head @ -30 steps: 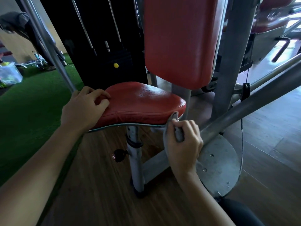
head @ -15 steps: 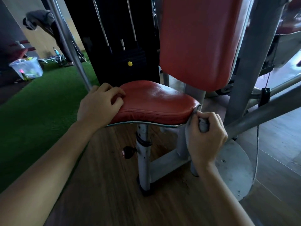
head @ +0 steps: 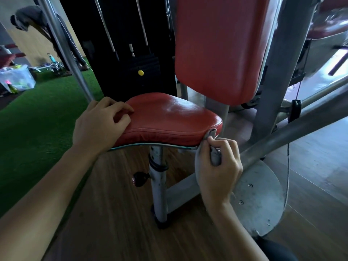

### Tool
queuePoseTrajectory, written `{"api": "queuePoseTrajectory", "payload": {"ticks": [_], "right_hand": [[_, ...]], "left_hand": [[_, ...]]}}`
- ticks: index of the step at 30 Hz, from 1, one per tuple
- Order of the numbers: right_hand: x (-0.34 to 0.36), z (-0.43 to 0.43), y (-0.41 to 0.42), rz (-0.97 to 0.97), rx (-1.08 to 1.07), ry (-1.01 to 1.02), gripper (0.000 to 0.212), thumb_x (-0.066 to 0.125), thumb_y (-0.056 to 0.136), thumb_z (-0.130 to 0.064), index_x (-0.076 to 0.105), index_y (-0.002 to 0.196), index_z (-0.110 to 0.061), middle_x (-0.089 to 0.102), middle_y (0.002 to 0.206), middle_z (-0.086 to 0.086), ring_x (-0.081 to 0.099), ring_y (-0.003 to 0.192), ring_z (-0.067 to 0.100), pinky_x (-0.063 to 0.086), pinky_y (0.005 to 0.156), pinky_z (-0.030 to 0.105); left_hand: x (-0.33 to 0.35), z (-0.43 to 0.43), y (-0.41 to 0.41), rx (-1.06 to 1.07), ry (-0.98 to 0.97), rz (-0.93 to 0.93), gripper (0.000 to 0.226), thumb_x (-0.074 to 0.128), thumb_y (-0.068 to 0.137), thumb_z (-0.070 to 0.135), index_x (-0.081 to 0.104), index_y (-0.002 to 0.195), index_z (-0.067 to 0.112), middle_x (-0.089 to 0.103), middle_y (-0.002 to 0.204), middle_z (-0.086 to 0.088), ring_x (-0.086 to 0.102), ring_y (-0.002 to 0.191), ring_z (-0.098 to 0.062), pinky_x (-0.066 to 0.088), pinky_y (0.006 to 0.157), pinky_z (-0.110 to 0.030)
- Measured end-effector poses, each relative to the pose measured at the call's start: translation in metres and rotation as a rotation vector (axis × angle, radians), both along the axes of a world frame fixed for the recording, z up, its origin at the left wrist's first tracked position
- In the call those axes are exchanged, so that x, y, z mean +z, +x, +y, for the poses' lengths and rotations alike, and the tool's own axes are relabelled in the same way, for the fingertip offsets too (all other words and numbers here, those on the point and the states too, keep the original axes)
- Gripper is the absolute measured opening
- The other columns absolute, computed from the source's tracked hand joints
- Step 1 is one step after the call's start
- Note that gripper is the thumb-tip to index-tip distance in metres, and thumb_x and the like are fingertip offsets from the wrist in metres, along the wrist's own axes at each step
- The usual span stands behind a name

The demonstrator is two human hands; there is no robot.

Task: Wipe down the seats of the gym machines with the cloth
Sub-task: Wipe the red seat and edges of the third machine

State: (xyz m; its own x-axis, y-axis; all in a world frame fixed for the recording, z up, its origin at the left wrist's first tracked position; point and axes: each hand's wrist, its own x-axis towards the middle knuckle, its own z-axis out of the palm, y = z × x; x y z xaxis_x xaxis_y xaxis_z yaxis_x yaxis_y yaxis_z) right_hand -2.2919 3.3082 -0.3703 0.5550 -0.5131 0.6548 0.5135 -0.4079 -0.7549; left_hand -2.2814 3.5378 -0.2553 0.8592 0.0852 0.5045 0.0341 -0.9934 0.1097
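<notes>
The left hand (head: pixel 99 125) holds the left edge of the red seat (head: pixel 169 117), with its fingers bent on top. The right hand (head: pixel 220 166) is squeezed tight around the grey cloth (head: pixel 215 157) at the seat's near right corner. Most of the cloth is hidden inside the fist. The red backrest (head: pixel 220 49) is cut off at the top.

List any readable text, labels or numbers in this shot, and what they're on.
None readable.
Knob on the seat post: reddish mark, too blurred to read.
Plastic bin contents: too small to read.
Seat, backrest, weight stack: no print visible.
</notes>
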Motion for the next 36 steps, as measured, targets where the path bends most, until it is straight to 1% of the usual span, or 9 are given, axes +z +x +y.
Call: {"api": "queuePoseTrajectory", "payload": {"ticks": [2,6,13,17,21,24,27,33,36], "right_hand": [[0.0,-0.013,0.008,-0.006,0.005,-0.045,0.008,0.074,0.087,-0.008,0.07,0.081,-0.008,0.065,0.083,-0.001,0.062,0.076,0.017,0.053,0.072,0.035],[0.013,-0.019,0.019,0.055,-0.046,0.12,0.005,0.073,0.088,-0.01,0.071,0.084,-0.011,0.067,0.082,-0.003,0.064,0.077,0.015,0.05,0.072,0.02],[0.01,-0.015,-0.001,0.053,0.078,-0.039,0.008,0.077,0.084,-0.01,0.07,0.08,-0.011,0.066,0.077,-0.006,0.064,0.075,0.016,0.054,0.071,0.042],[0.039,-0.017,-0.002,-0.046,0.097,-0.1,0.002,0.076,0.087,-0.015,0.074,0.086,-0.014,0.069,0.082,-0.006,0.065,0.078,0.015,0.053,0.074,0.042],[0.093,-0.007,0.019,-0.163,0.125,-0.283,0.01,0.07,0.092,-0.027,0.076,0.095,-0.019,0.07,0.09,-0.007,0.064,0.086,0.019,0.052,0.079,0.042],[0.114,0.0,0.054,0.108,0.232,-0.638,0.021,0.061,0.094,-0.045,0.072,0.105,-0.031,0.069,0.1,-0.008,0.061,0.096,0.023,0.052,0.084,0.044],[0.109,0.001,0.072,0.379,0.402,-0.93,0.032,0.055,0.094,-0.055,0.067,0.117,-0.036,0.068,0.112,-0.009,0.062,0.107,0.017,0.051,0.087,0.035],[0.102,-0.015,0.074,0.307,0.546,-0.864,0.032,0.058,0.089,-0.052,0.062,0.118,-0.04,0.061,0.114,-0.022,0.059,0.108,0.004,0.043,0.088,0.024],[0.098,-0.014,0.076,0.249,0.537,-0.773,0.028,0.062,0.085,-0.05,0.066,0.108,-0.034,0.059,0.107,-0.017,0.059,0.101,0.002,0.046,0.091,0.024]], "left_hand": [[0.0,0.0,-0.001,-0.004,-0.005,0.007,0.026,0.05,0.099,0.039,0.067,0.118,0.039,0.059,0.12,0.005,0.048,0.118,-0.025,0.036,0.08,-0.037],[0.0,0.0,0.001,0.002,0.009,0.015,0.025,0.051,0.098,0.04,0.066,0.118,0.039,0.059,0.12,0.004,0.049,0.117,-0.026,0.037,0.079,-0.037],[0.003,-0.003,-0.001,0.022,-0.016,0.041,0.026,0.051,0.098,0.041,0.066,0.118,0.04,0.058,0.119,0.004,0.049,0.117,-0.026,0.036,0.081,-0.036],[0.005,-0.002,-0.002,0.031,-0.036,0.07,0.027,0.048,0.098,0.043,0.065,0.119,0.042,0.057,0.121,0.005,0.048,0.119,-0.024,0.037,0.081,-0.036],[0.006,0.001,-0.003,0.026,-0.057,0.116,0.029,0.045,0.098,0.046,0.062,0.122,0.045,0.055,0.127,0.007,0.047,0.123,-0.023,0.04,0.087,-0.04],[0.008,0.004,-0.003,0.018,-0.06,0.122,0.029,0.046,0.098,0.049,0.062,0.121,0.046,0.056,0.129,0.007,0.047,0.122,-0.023,0.043,0.091,-0.041],[0.008,0.008,0.0,0.002,-0.071,0.162,0.027,0.046,0.097,0.051,0.06,0.119,0.049,0.055,0.125,0.01,0.047,0.118,-0.022,0.042,0.09,-0.039],[0.033,0.015,0.026,-0.034,-0.074,0.307,0.016,0.055,0.091,0.056,0.063,0.102,0.047,0.059,0.113,0.011,0.058,0.109,-0.022,0.049,0.093,-0.041],[0.024,0.017,0.038,-0.078,-0.073,0.267,0.015,0.053,0.091,0.054,0.056,0.096,0.04,0.055,0.105,0.009,0.054,0.107,-0.023,0.044,0.095,-0.044]]}}
